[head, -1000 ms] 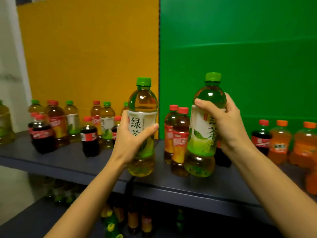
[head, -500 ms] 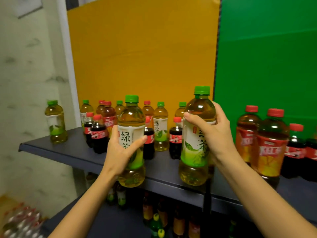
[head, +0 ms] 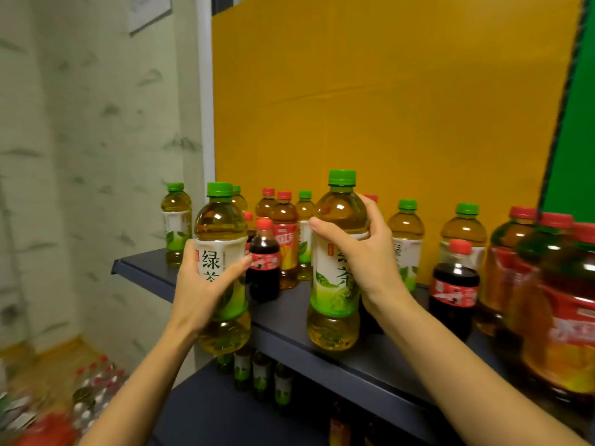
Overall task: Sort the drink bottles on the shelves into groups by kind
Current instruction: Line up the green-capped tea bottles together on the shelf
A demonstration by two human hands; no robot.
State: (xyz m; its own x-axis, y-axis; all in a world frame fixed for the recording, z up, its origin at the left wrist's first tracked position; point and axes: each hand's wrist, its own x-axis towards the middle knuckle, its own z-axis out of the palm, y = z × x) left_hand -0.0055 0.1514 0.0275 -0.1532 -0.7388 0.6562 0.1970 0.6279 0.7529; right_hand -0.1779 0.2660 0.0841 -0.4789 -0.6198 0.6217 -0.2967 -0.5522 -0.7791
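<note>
Before you: yellow backboard [head: 386, 107]; green backboard [head: 576, 140], right edge; grey-veined wall [head: 80, 156], left, bearing paper sheet [head: 149, 11]; blurred red-capped clear bottles [head: 96, 381], low left.

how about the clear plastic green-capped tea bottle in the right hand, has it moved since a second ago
Yes, leftward. The green-capped tea bottle in the right hand was before the green back panel; now it fronts the yellow back panel.

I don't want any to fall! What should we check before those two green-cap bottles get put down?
1. Left hand grips left tea bottle: ok.
2. Right hand grips right tea bottle: ok.
3. Left cap and right cap on: ok.
4. Labels match, same kind: ok.
5. Bare shelf beside end tea bottle: ok.
6. Left thumb clear of cola bottle: cannot tell.
</note>
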